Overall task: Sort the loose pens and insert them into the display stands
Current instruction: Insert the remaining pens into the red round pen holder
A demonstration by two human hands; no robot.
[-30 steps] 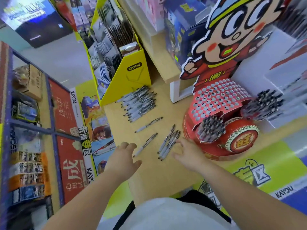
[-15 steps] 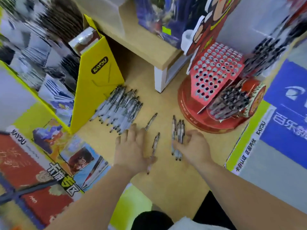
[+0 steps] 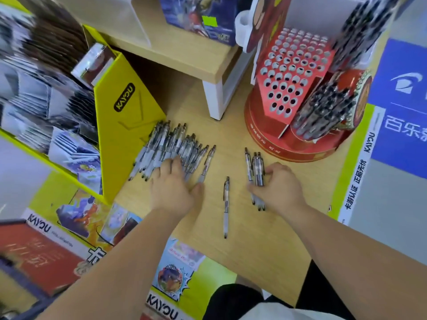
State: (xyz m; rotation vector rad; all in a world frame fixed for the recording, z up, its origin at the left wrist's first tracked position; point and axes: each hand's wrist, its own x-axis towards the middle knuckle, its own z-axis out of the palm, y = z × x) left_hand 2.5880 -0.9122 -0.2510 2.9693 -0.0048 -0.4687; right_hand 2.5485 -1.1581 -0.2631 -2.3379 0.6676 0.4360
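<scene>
Centrally, lone pen [image 3: 226, 205] fore-and-aft, tip nearward.

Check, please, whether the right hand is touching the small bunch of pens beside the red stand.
Touching. The head view shows the right hand gripping the bunch, its fingers curled round the pens.

A yellow KAYOU card box [image 3: 124, 125] stood on the left of the wooden tabletop [image 3: 265, 239], its tiers filled with blurred card packs [image 3: 46, 88]. Farther back, a raised wooden shelf [image 3: 184, 58] on 1 visible white leg [image 3: 213, 98] carried a blue printed box [image 3: 196, 17]. A blue sign [image 3: 402, 93] with white characters lay at the right edge.
</scene>
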